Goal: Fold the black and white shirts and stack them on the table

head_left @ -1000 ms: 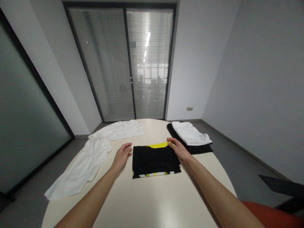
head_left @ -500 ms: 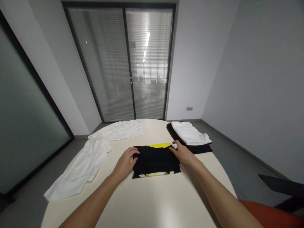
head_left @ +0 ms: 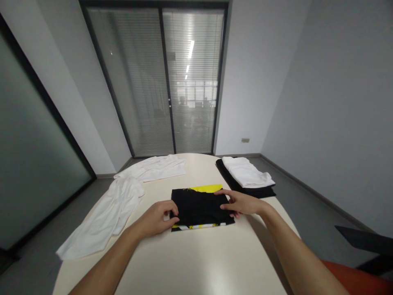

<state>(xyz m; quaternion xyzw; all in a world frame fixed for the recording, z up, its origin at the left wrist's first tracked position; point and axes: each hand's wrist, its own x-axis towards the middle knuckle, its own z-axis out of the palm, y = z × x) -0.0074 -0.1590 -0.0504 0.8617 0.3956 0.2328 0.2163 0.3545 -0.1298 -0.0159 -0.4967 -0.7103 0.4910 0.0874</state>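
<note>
A black garment [head_left: 196,207], folded into a rectangle with yellow and white print showing at its far and near edges, lies flat on the pale table [head_left: 172,262]. At its left edge is my left hand [head_left: 158,219], its fingers curled and its thumb at the near-left corner. My right hand [head_left: 242,203] holds the right edge: index finger and thumb lie on top, while the other fingers are tucked down at the side, partly hidden.
White garments [head_left: 123,200] lie spread along the table's left and far side. At the back right, a folded white garment [head_left: 245,172] tops folded black cloth [head_left: 260,191]. A red chair [head_left: 346,274] stands at the lower right, beyond the table's rim.
My left hand has slid nearer along the left edge, its fingers curling more. My right hand has dropped from the far-right corner to the right edge. The garment has barely moved.
</note>
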